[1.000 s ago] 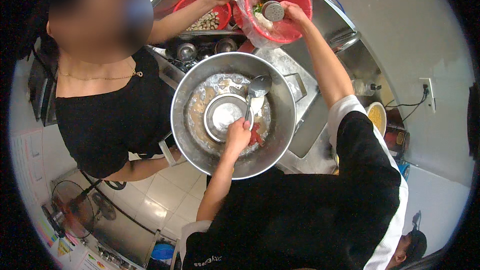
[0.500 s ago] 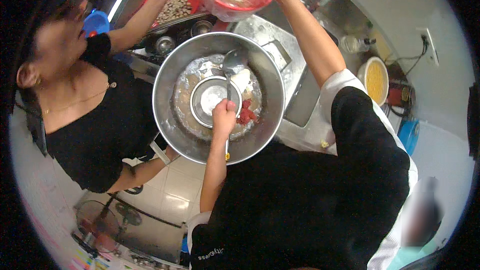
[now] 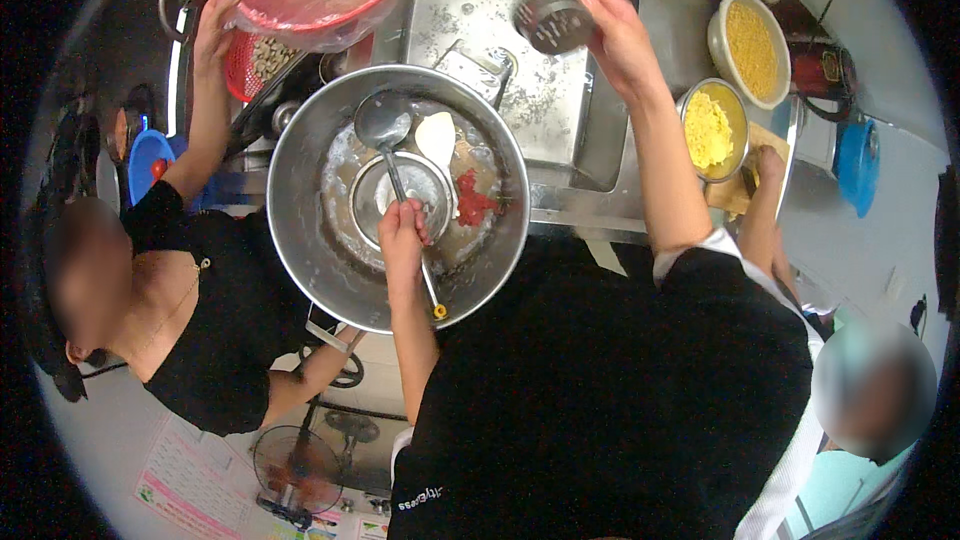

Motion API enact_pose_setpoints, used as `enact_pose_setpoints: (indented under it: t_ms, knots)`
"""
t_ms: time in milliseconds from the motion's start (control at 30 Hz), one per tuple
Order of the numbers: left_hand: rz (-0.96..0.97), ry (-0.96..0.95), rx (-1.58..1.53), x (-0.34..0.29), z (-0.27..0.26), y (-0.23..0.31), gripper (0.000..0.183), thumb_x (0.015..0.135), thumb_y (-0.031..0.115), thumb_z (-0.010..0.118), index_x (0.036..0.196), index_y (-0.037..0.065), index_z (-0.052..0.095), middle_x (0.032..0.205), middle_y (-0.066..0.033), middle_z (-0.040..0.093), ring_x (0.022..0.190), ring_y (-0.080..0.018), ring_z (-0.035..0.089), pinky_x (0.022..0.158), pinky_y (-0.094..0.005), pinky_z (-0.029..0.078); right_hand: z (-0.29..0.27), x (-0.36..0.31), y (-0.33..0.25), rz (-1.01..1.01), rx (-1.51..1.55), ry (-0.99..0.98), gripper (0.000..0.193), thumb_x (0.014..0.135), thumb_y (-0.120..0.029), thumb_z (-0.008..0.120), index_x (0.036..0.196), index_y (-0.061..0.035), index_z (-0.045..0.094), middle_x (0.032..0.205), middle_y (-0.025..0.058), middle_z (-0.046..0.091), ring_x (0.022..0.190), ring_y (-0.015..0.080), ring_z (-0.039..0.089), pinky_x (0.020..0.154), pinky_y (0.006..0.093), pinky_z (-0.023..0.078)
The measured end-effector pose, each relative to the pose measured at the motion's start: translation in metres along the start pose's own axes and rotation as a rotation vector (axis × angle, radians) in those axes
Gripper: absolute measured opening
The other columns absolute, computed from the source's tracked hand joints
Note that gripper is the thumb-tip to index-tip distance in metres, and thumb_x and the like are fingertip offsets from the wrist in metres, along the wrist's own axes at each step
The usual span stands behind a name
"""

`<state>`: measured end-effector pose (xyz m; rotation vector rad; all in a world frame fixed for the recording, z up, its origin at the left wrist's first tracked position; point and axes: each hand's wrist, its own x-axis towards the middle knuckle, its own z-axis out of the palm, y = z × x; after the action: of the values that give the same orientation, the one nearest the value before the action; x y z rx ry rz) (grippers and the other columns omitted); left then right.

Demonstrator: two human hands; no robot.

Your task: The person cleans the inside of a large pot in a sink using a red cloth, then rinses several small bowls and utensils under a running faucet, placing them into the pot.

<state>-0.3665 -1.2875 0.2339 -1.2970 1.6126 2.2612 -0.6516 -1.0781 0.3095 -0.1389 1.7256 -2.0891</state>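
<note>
A large steel pot (image 3: 292,250) stands in front of me, holding cloudy liquid, a white lump (image 3: 437,138) and some red paste (image 3: 475,198). My left hand (image 3: 404,232) is closed round the handle of a long metal ladle (image 3: 383,120), whose bowl rests inside the pot. Beneath that hand, a round metal bowl (image 3: 364,230) sits within the pot. Up over the sink, my right hand (image 3: 618,38) grips a small dark round cup (image 3: 550,18), tilted on its side. Whether anything is in the cup cannot be seen.
At left a co-worker's hand (image 3: 213,30) holds a red basin (image 3: 265,12) of chopped greens and white bits; their other hand is beside the pot's handle. A steel sink (image 3: 440,25) lies behind. Right: a yellow-filled bowl (image 3: 743,155), a pale tub (image 3: 716,40) and another person's hand (image 3: 768,165).
My right hand has drawn the cup away from the red basin, rightward over the sink. The basin has shifted left in the co-worker's hand. My left hand stays on the ladle.
</note>
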Motion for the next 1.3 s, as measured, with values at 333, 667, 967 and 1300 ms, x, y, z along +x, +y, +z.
enact_pose_setpoints:
  t_ms: [333, 667, 967, 1300]
  knots:
    - [-0.112, 0.029, 0.082, -0.007, 0.001, 0.009, 0.019, 0.095, 0.023, 0.042, 0.087, 0.008, 0.05, 0.061, 0.0036, 0.041, 0.051, -0.0065, 0.037, 0.047, -0.0215, 0.032, -0.118, -0.062, 0.231, 0.66, -0.251, 0.289, 0.024, 0.087, -0.027, 0.047, 0.088, -0.007, 0.06, 0.079, -0.0014, 0.057, 0.068, 0.0096, 0.048, 0.058, 0.0261, 0.041]
    - [-0.151, 0.107, 0.046, -0.008, 0.006, 0.017, 0.019, 0.096, 0.021, 0.041, 0.088, 0.007, 0.05, 0.063, 0.0022, 0.041, 0.052, -0.0068, 0.037, 0.048, -0.0217, 0.032, -0.139, -0.036, 0.336, 0.517, -1.076, 0.018, 0.026, 0.08, -0.025, 0.047, 0.089, -0.0091, 0.066, 0.084, 0.0152, 0.065, 0.082, 0.0311, 0.062, 0.075, 0.0414, 0.048]
    - [-0.13, 0.175, -0.025, -0.016, 0.017, 0.015, 0.02, 0.096, 0.022, 0.04, 0.091, 0.006, 0.051, 0.062, 0.0016, 0.042, 0.051, -0.0067, 0.038, 0.047, -0.0213, 0.033, -0.153, -0.006, 0.341, 0.583, -1.095, -0.12, 0.032, 0.083, -0.029, 0.042, 0.094, -0.0081, 0.064, 0.098, 0.0161, 0.063, 0.092, 0.0328, 0.06, 0.083, 0.0407, 0.046]
    - [-0.099, 0.201, -0.039, -0.02, 0.023, 0.007, 0.021, 0.096, 0.022, 0.039, 0.097, 0.006, 0.052, 0.058, 0.0016, 0.04, 0.046, -0.006, 0.035, 0.043, -0.0209, 0.03, -0.151, 0.126, 0.353, 0.423, -1.444, -0.26, 0.032, 0.079, -0.029, 0.045, 0.094, -0.0106, 0.065, 0.097, 0.0153, 0.064, 0.091, 0.0326, 0.06, 0.081, 0.0385, 0.047]
